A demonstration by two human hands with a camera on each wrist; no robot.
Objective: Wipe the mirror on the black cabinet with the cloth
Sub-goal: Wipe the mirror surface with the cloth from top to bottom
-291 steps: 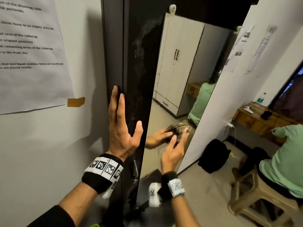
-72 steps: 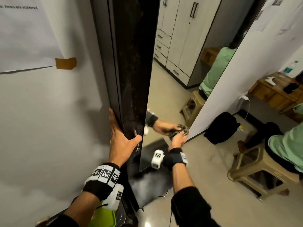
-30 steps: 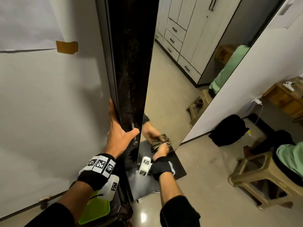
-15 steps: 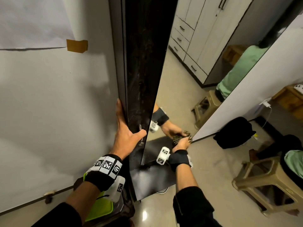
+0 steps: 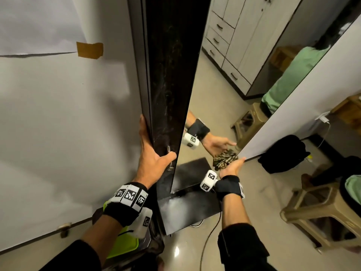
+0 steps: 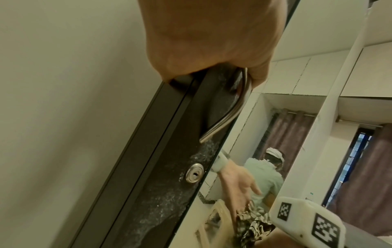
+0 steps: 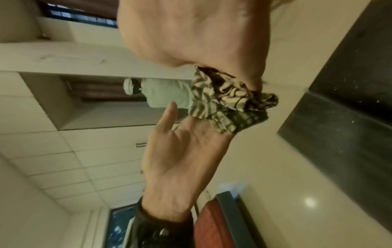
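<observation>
The tall mirror (image 5: pixel 220 90) is fixed to the front of the black cabinet door (image 5: pixel 168 79). My left hand (image 5: pixel 154 153) grips the door's left edge, thumb on the front beside the metal handle (image 6: pixel 229 114), above the keyhole (image 6: pixel 194 172). My right hand (image 5: pixel 232 166) presses a crumpled tan-and-black striped cloth (image 5: pixel 224 159) flat against the mirror's lower right part, fingers fairly straight. In the right wrist view the cloth (image 7: pixel 229 99) sits between my hand (image 7: pixel 191 33) and its reflection.
A black shelf (image 5: pixel 187 210) juts out under the mirror, with a cable (image 5: pixel 211 237) on the floor below. A tan plastic stool (image 5: pixel 316 218) with a seated person in green, and a black backpack (image 5: pixel 283 153), are to the right. A green bin (image 5: pixel 123 243) stands lower left.
My right hand has slid the cloth rightward across the lower mirror, from near the bottom left toward the right edge. The left hand stays on the door edge.
</observation>
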